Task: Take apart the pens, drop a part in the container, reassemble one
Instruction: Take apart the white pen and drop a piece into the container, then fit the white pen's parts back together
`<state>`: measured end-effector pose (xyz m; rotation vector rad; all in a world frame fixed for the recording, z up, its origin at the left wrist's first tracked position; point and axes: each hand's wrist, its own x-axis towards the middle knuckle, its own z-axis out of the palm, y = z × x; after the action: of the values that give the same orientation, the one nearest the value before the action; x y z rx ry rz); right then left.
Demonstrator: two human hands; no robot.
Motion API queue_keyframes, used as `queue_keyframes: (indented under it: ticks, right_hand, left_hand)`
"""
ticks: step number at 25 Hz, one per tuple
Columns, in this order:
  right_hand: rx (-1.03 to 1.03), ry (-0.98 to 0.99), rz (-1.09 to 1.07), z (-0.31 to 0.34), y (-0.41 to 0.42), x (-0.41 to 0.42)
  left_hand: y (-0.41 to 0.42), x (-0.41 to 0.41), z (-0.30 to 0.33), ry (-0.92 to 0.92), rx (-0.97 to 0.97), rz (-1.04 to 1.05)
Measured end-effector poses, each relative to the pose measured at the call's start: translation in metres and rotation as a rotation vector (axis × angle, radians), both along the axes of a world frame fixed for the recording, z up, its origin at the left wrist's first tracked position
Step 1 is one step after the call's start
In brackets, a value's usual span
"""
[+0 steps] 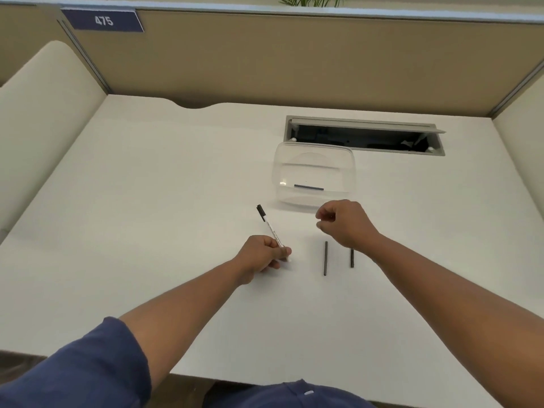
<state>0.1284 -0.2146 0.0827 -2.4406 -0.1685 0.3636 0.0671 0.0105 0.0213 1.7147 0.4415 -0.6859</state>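
One pen (270, 226) sits pinched in left-hand fingers (284, 252).

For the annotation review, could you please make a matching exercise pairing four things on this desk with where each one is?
Things:
1. white pen
2. dark rod with both ends in view
3. dark rod partly hidden
4. grey rod

Places:
A. inside the clear container
B. gripped in the left hand, capped end pointing away
C. on the desk, its far end under the right hand
D. lying free on the desk between the hands

Pairs: 1-B, 2-D, 3-C, 4-A
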Motion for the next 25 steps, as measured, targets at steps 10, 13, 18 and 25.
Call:
queue_keyframes:
  ticks: [10, 13, 18, 25]
  right_hand:
    - [0.12, 0.16, 0.015, -0.023, 0.0, -0.08]
    - [0.139, 0.124, 0.027, -0.026, 0.003, -0.09]
    - [0.153, 0.037, -0.027, -0.024, 0.006, -0.1]
    - [0.176, 0.006, -0.094, -0.02, 0.002, -0.098]
  left_hand:
    - [-0.027, -0.029, 0.013, 0.042, -0.211, 0.171]
    - [-0.036, -0.035, 0.012, 0.049, -0.233, 0.202]
    - [-0.044, -0.041, 0.021, 0.027, -0.247, 0.207]
    - [-0.038, -0.064, 0.018, -0.405, 0.122, 0.227]
